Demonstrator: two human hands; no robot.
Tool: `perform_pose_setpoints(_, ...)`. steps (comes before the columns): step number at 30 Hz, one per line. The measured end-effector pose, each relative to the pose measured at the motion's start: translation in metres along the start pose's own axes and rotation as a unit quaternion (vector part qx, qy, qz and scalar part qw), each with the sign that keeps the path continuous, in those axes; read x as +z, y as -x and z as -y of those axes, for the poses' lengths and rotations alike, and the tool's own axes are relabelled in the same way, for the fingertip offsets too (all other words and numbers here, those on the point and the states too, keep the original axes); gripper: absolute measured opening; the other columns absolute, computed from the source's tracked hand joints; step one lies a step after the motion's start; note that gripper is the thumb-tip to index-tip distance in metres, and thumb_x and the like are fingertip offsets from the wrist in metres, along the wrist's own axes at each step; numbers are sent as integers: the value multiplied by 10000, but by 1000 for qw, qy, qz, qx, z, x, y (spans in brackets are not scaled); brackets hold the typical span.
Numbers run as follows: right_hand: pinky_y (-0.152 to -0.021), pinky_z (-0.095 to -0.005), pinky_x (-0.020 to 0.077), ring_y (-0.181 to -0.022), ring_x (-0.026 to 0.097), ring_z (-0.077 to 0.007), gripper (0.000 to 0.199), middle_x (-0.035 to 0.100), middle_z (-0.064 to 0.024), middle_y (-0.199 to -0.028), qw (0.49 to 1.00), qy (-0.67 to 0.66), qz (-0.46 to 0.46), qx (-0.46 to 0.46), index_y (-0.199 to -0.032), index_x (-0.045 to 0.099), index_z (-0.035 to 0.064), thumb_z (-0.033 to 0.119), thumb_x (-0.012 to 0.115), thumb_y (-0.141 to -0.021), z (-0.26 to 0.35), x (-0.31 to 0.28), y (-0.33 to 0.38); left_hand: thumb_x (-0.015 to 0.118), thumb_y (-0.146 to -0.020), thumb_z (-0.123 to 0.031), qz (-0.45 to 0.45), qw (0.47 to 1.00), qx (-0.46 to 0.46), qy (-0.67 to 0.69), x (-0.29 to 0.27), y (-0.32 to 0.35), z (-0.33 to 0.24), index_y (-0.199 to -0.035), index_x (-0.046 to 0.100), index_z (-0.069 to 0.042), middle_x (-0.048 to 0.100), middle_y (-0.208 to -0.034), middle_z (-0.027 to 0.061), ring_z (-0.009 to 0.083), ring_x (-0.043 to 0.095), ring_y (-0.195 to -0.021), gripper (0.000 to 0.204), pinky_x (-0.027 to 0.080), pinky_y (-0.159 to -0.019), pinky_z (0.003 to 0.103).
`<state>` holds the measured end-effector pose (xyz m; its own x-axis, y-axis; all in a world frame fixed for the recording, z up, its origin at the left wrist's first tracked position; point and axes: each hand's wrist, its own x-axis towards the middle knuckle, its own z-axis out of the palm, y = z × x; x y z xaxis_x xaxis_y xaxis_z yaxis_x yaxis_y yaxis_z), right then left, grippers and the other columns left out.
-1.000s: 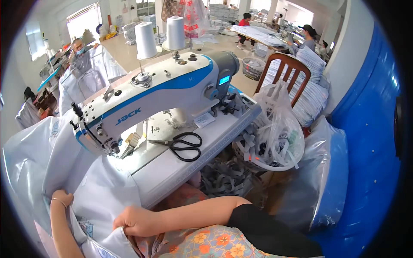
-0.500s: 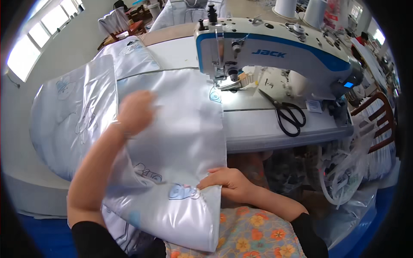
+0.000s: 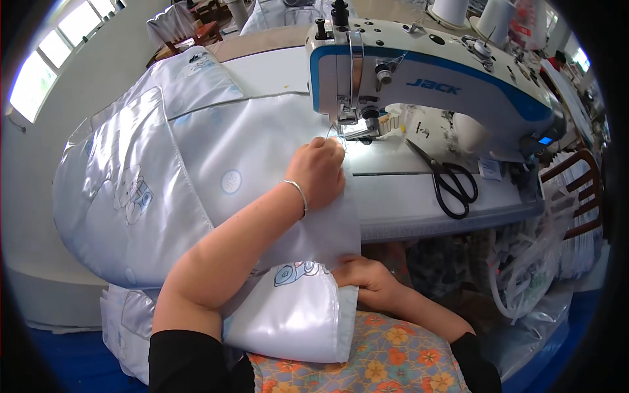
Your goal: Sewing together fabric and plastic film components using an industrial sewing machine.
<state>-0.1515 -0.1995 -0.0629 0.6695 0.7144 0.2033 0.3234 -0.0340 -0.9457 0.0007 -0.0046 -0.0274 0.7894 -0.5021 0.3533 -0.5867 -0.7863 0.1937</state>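
A large sheet of shiny pale-lilac fabric (image 3: 255,137) with printed cartoon figures lies across the sewing machine table and hangs over its front edge. My left hand (image 3: 318,171), a silver bangle at the wrist, is closed with its fingers bunched at the fabric's right edge, right in front of the needle and presser foot (image 3: 359,134). What lies beneath those fingertips is hidden. Nearer my lap, my right hand (image 3: 368,278) grips the same edge, fingers partly tucked behind the cloth. The white and blue sewing machine (image 3: 426,85) stands above, its lamp lighting the needle area.
Black-handled scissors (image 3: 452,187) lie on the table right of the needle. White thread cones (image 3: 495,19) stand behind the machine. A wooden chair (image 3: 576,193) and a clear plastic bag (image 3: 531,268) are at the right. My floral apron (image 3: 380,354) lies under the hanging cloth.
My left hand has swept right from the middle of the fabric to the needle. The fabric's left part has spread and smoothed out. My right hand stays at the edge, shifted slightly right.
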Motion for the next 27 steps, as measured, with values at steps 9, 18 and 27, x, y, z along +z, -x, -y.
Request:
perform_pose_setpoints(9, -1137, -568, 316, -1192, 626, -259, 230, 723, -33, -1117, 991, 95, 73, -64, -1080, 710, 148, 94, 663, -861, -16, -19, -15, 610, -842, -167, 96, 992, -52, -64, -1, -10, 12, -896, 667, -29, 652, -1021, 157, 290, 617, -1025, 159, 465, -960, 438)
perform_pose_setpoints(18, -1113, -518, 352, -1127, 673, -268, 156, 744, -69, -1062, 998, 15, 1, 55, -956, 737, 91, 105, 683, -810, -16, -14, -4, 778, -771, -108, -230, 948, -207, -70, -148, 154, 44, -1187, 653, -3, 597, -1325, 185, 388, 518, -1263, 447, 387, -1089, 455)
perform_pose_setpoints(27, -1082, -505, 372, -1056, 693, -237, 197, 754, -76, -1011, 991, 84, -3, 107, -991, 735, 81, 154, 678, -816, 14, -14, -28, 634, -952, -431, -622, 298, -604, 399, -95, 460, 122, -1405, 483, -42, 516, -1427, 120, 202, 435, -1351, 617, 347, -1123, 360)
